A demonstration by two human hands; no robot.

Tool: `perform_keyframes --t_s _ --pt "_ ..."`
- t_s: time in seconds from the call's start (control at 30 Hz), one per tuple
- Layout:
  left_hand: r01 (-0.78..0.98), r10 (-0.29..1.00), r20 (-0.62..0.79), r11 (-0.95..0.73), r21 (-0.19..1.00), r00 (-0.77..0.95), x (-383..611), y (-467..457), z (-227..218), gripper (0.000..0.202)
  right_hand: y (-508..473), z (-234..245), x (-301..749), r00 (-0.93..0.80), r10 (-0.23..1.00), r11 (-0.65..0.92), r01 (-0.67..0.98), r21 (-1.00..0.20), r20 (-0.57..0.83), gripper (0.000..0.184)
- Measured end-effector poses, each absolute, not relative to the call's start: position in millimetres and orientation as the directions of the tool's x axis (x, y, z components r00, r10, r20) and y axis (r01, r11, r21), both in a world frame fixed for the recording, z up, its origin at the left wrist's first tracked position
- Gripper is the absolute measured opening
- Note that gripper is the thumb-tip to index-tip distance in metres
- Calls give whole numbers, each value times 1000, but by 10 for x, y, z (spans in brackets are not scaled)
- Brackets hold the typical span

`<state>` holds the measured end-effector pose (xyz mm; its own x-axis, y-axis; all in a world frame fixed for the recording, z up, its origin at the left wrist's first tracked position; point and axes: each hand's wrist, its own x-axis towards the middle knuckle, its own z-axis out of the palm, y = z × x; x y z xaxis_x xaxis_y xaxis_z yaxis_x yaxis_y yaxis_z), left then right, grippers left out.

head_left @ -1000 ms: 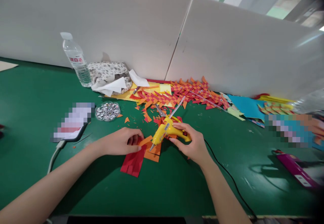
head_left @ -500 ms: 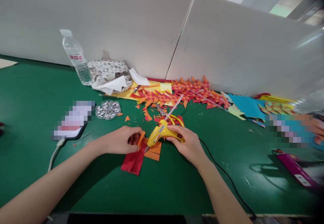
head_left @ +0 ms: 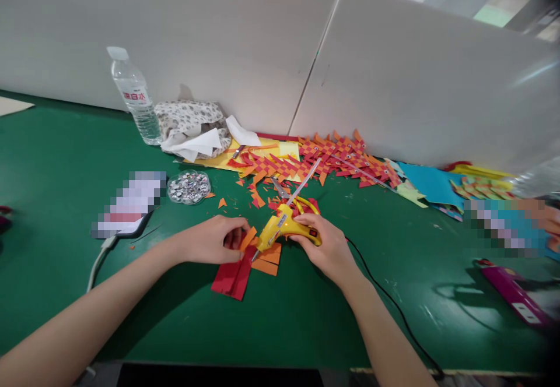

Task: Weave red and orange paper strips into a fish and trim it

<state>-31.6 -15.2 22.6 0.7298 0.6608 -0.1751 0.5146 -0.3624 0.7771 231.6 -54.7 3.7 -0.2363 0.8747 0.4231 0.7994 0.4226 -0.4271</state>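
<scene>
Hands meet over a small stack of cut paper at the middle of the green table [head_left: 65, 159]. Our left hand [head_left: 214, 238] is curled, thumb and fingertips pinched on an orange strip [head_left: 247, 239], which it holds tilted up off the red paper [head_left: 231, 275] lying flat beneath. Our right hand [head_left: 326, 247] is wrapped closed around the grip of the yellow glue gun [head_left: 282, 229], whose nozzle slants down and to the left toward the base of that strip. It seems to touch the paper there, though the tip is too small for us to be sure. More orange paper [head_left: 268, 261] lies under the gun, overlapping the red sheet. A black cord [head_left: 394, 311] trails from the gun past our right forearm toward the table's near edge.

Just behind the gun lie scissors [head_left: 295, 192], blades parted, among orange and red scraps [head_left: 256, 200]. Further back, against the white boards [head_left: 219, 43], sits a heap of woven pieces [head_left: 332, 157] in red and orange. To the left we see a clear dish of googly eyes [head_left: 189, 186], a phone [head_left: 126, 206] on a white cable [head_left: 97, 261], a water bottle [head_left: 135, 100] standing upright, and a patterned cloth [head_left: 188, 122] with white tissue [head_left: 195, 144] on it. Blue paper [head_left: 426, 182] lies to the right, well apart from our hands.
</scene>
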Motion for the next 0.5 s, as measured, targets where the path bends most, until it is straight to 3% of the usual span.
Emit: perform_keyframes --t_s 0.33,0.5 --pt "502 663 -167 -354 789 730 -328 -143 219 25 -541 60 2324 -73 925 318 688 -652 374 34" --pt "501 653 -180 -346 793 736 -332 -134 207 26 -539 77 2270 -63 942 285 674 -682 330 38"
